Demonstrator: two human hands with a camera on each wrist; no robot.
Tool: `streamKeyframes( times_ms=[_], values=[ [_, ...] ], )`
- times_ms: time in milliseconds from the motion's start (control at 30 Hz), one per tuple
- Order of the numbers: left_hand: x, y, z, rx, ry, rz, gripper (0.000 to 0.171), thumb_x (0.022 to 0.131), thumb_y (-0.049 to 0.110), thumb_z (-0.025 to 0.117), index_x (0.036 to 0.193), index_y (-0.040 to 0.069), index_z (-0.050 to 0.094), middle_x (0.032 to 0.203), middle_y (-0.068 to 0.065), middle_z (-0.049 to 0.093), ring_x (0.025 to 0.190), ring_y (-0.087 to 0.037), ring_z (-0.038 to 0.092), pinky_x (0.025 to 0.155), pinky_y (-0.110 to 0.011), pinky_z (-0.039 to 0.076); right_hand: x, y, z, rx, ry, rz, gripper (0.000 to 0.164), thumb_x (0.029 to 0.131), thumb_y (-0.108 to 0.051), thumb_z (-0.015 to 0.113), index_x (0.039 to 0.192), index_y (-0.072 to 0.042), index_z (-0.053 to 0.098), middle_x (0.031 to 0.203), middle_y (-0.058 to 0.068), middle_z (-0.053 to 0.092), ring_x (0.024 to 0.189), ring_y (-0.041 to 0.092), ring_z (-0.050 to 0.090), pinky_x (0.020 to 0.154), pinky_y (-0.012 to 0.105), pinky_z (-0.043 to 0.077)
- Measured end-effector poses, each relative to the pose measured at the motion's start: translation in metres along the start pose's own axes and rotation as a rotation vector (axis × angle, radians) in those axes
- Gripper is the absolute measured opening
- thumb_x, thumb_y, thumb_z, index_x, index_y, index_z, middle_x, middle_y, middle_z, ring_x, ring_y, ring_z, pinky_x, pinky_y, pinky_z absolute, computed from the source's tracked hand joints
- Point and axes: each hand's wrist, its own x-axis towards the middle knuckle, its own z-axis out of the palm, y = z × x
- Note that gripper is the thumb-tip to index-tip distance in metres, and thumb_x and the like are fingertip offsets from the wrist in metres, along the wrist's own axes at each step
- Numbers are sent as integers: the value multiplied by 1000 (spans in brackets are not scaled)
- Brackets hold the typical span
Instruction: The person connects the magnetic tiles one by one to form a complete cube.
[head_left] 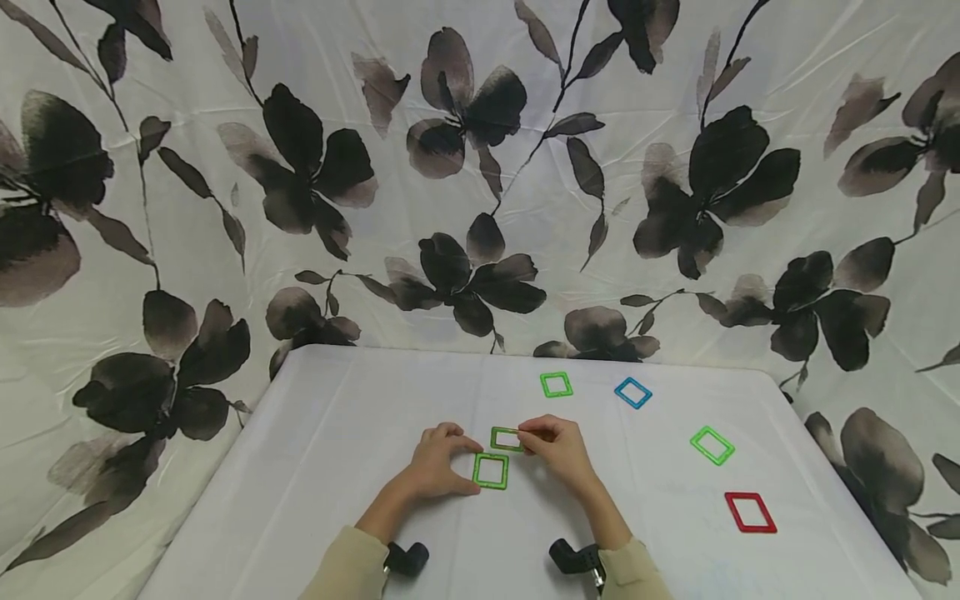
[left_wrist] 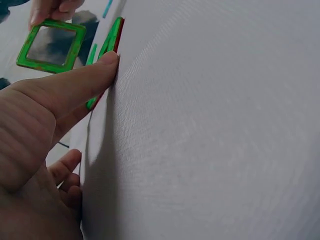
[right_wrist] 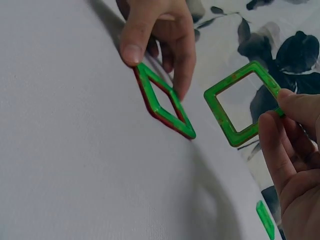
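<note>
A green square frame tile [head_left: 490, 487] lies on the white table, with a red edge showing beneath it in the right wrist view. My left hand [head_left: 435, 467] holds this tile by its left side, thumb at the near corner and a finger at the far one. With thumb and fingertips, my right hand [head_left: 562, 454] pinches a second green square frame tile [right_wrist: 220, 118] by one side. That tile is raised and tilted, just beyond the first tile in the head view. The right wrist view shows its opening unobstructed.
Farther back on the table [head_left: 360, 433] lie a green frame tile [head_left: 555, 374] and a blue one [head_left: 641, 386]. To the right are another green frame tile [head_left: 705, 453] and a red one [head_left: 758, 529]. A floral cloth [head_left: 585, 275] hangs behind the table.
</note>
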Motion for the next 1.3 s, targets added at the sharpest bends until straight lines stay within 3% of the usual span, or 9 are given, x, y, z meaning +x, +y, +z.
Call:
streamKeyframes(
  times_ms=[533,1300],
  values=[
    [4,0,-1,-7,-4,-2,52,64,41,90,109,26,69,130,-9,46,121,-35,36,97,-56,34,3,-2,13,-5,-25,-13,13,89,1,68,100,8,69,92,19,67,81,43,66,72,45,56],
    [1,-3,1,-12,5,-10,59,63,42,90,113,21,68,129,-8,47,123,-35,36,97,-56,35,2,2,26,-19,-9,-1,13,88,4,67,99,9,69,91,20,67,79,40,66,68,34,56]
  ],
)
